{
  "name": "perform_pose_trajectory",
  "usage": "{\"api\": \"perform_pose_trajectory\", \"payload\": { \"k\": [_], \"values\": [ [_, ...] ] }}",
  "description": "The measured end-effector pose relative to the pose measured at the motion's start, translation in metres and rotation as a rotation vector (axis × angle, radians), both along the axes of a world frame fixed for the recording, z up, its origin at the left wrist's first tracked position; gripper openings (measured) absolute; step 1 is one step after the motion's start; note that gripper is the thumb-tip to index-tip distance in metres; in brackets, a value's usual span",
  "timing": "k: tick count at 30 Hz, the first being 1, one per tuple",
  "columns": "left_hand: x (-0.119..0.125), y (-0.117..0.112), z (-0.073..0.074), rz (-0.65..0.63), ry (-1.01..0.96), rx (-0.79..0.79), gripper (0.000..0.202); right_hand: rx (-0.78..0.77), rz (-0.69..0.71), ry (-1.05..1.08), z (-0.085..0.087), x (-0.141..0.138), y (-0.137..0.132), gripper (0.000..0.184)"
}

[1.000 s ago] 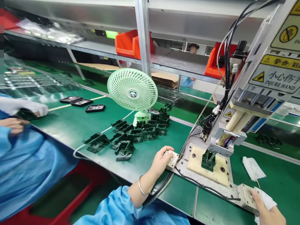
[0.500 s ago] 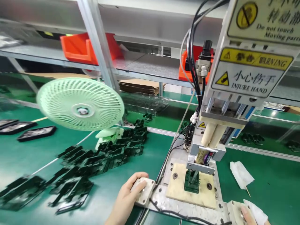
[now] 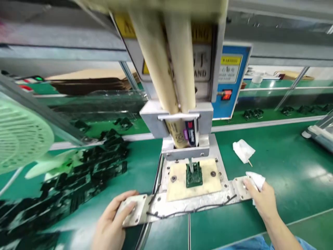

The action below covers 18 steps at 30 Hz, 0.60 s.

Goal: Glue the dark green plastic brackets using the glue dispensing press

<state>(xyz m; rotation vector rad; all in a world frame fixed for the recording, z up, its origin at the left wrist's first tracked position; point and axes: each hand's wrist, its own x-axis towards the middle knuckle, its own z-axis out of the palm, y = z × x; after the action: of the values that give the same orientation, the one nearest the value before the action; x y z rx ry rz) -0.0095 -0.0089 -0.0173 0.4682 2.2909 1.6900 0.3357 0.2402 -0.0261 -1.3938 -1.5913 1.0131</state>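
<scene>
My left hand point(image 3: 111, 218) wraps round the left metal button box point(image 3: 136, 210), thumb lying on its button. My right hand point(image 3: 262, 198) pinches a crumpled white wipe point(image 3: 256, 178), its thumb on the right button box point(image 3: 241, 187). Between the hands, a dark green plastic part point(image 3: 194, 177) sits upright on a cream fixture plate point(image 3: 178, 191). A thin nozzle point(image 3: 191, 165) reaches down to that part from a metal holder point(image 3: 186, 152). Two glue tubes point(image 3: 179, 133) stand in the holder, with long cream rods point(image 3: 166, 69) above them.
Many dark plastic parts point(image 3: 85, 173) lie at left beside a pale green fan point(image 3: 23, 135). A second white wipe with a stick point(image 3: 244, 151) lies at right. A blue control box point(image 3: 229, 83) stands behind the press. A black cable point(image 3: 192, 211) crosses the base's front edge.
My view has swung right and closer to the press. More of the cream rods shows above the holder. Both hands stay at the button boxes, and the right hand is now fully in view.
</scene>
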Motion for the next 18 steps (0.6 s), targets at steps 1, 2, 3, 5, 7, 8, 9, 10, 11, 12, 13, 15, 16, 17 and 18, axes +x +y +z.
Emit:
{"api": "perform_pose_trajectory", "payload": {
  "k": [1, 2, 3, 5, 7, 8, 9, 10, 11, 12, 13, 15, 16, 17, 18],
  "values": [
    [0.005, 0.001, 0.006, 0.005, 0.049, -0.008, 0.056, -0.004, 0.003, -0.014, 0.001, 0.002, 0.001, 0.06],
    [0.011, 0.002, 0.014, 0.011, 0.13, -0.026, 0.054, -0.011, -0.007, -0.03, 0.001, 0.003, 0.001, 0.06],
    [0.017, 0.005, 0.024, 0.028, 0.255, -0.052, 0.051, -0.018, -0.023, -0.046, 0.0, 0.005, 0.002, 0.06],
    [0.028, 0.016, 0.047, -0.022, 0.484, -0.101, 0.05, -0.029, -0.057, -0.074, 0.0, 0.007, 0.002, 0.06],
    [0.038, 0.035, 0.07, -0.228, 0.46, -0.077, 0.061, -0.031, -0.083, -0.086, -0.001, 0.009, 0.001, 0.061],
    [0.041, 0.048, 0.079, -0.343, 0.38, -0.071, 0.069, -0.03, -0.092, -0.086, -0.001, 0.01, 0.001, 0.062],
    [0.044, 0.062, 0.086, -0.449, 0.282, -0.081, 0.079, -0.028, -0.101, -0.082, -0.001, 0.011, 0.001, 0.063],
    [0.045, 0.076, 0.09, -0.537, 0.197, -0.1, 0.089, -0.028, -0.11, -0.077, -0.002, 0.012, 0.0, 0.063],
    [0.047, 0.089, 0.092, -0.609, 0.135, -0.125, 0.093, -0.027, -0.116, -0.071, -0.002, 0.012, 0.0, 0.063],
    [0.047, 0.101, 0.092, -0.669, 0.081, -0.148, 0.093, -0.026, -0.117, -0.064, -0.003, 0.013, 0.0, 0.063],
    [0.048, 0.112, 0.091, -0.716, 0.041, -0.156, 0.088, -0.025, -0.112, -0.054, -0.003, 0.013, 0.0, 0.063],
    [0.049, 0.125, 0.086, -0.777, -0.03, -0.124, 0.071, -0.014, -0.092, -0.034, -0.004, 0.014, 0.0, 0.062],
    [0.05, 0.128, 0.084, -0.791, -0.07, -0.083, 0.064, -0.004, -0.08, -0.027, -0.005, 0.014, 0.0, 0.062],
    [0.05, 0.129, 0.082, -0.8, -0.117, -0.042, 0.059, 0.005, -0.073, -0.022, -0.005, 0.014, 0.0, 0.061],
    [0.051, 0.129, 0.081, -0.806, -0.166, -0.014, 0.056, 0.01, -0.071, -0.021, -0.006, 0.014, 0.0, 0.061]
  ]
}}
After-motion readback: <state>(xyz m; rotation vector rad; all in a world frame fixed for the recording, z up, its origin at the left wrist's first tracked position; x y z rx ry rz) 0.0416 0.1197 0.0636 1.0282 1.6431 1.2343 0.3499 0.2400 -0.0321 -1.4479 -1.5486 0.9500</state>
